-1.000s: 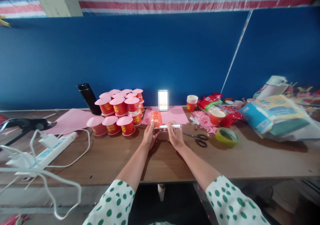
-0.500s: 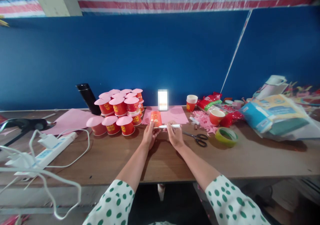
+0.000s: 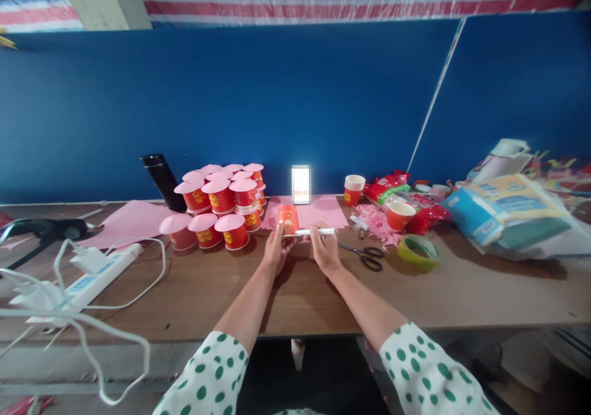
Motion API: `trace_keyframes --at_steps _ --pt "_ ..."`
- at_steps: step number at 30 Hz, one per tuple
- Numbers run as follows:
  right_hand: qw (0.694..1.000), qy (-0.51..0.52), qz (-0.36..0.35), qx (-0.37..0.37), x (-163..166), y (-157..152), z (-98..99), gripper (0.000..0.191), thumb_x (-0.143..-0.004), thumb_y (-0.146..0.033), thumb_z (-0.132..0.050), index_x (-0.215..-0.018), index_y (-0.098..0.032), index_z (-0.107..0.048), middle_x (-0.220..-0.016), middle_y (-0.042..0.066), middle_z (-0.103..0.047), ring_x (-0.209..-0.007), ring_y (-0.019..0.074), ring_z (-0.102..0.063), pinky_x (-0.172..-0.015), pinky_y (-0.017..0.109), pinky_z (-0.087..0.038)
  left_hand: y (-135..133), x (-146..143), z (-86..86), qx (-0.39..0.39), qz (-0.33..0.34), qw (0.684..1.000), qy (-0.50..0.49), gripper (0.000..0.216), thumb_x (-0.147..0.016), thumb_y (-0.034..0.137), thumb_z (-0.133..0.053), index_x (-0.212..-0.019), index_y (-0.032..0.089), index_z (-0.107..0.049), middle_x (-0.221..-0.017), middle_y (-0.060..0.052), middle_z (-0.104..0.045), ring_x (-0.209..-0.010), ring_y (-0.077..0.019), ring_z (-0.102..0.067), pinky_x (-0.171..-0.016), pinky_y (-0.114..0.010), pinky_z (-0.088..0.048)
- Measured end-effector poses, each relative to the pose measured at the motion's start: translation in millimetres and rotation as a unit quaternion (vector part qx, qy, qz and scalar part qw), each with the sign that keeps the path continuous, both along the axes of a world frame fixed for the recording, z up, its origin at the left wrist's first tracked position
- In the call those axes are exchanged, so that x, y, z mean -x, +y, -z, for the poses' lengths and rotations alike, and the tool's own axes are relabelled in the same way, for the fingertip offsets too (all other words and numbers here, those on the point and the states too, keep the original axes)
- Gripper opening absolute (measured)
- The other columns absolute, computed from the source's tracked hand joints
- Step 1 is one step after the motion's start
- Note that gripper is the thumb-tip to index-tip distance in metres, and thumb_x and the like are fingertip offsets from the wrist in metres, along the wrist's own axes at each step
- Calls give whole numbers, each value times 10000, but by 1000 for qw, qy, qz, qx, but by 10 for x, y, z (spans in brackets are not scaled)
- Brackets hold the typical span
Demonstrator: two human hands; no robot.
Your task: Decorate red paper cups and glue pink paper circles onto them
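My left hand (image 3: 277,250) is closed round the lower left side of a red-orange paper cup (image 3: 289,219) with a pale printed pattern. The cup's near rim faces me at a slant. My right hand (image 3: 325,250) pinches a white glue pen or marker (image 3: 322,232), held level with its tip pointing left, close by the cup's rim. Whether the tip touches the rim I cannot tell. Behind the cup lie pink paper sheets (image 3: 323,212). Black-handled scissors (image 3: 369,257) rest just right of my right hand.
Left of my hands stand several red cups with pink paper tops (image 3: 229,225), stacked in part. A black flask (image 3: 161,181) leans behind them. A power strip (image 3: 104,282) with white cables lies far left. Rightward are green tape (image 3: 418,253), stacked cups (image 3: 354,190) and plastic packs (image 3: 503,212).
My right hand and the white pen have shifted slightly to the right, away from my left hand. The cup stays in my left hand, nearly unmoved.
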State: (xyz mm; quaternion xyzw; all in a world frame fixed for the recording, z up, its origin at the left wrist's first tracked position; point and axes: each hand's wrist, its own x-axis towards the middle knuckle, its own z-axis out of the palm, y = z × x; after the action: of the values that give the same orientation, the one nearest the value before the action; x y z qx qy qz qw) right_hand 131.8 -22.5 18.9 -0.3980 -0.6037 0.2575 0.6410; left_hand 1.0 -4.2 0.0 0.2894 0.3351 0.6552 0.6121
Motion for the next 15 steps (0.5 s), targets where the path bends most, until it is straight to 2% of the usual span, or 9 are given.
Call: trace_keyframes --at_steps 9,15 --pt "1000 8 -10 0 3 -12 -8 305 -896 -411 -476 -706 -194 -576 -576 7 -623 -514 136 -549 -563 262 -469 -32 6 -57 11 15 1000 -6 468 -766 596 -591 -965 173 -616 -932 -77 -678 -852 -177 -639 -888 -355 -470" --pt "999 36 -17 15 22 -2 -25 340 -883 -451 -483 -706 -183 -596 -573 7 -618 -536 140 -570 -545 257 -471 -17 10 -13 10 10 1000 -4 464 -752 593 -607 -925 163 -621 -877 -73 -691 -813 -179 -652 -866 -358 -477"
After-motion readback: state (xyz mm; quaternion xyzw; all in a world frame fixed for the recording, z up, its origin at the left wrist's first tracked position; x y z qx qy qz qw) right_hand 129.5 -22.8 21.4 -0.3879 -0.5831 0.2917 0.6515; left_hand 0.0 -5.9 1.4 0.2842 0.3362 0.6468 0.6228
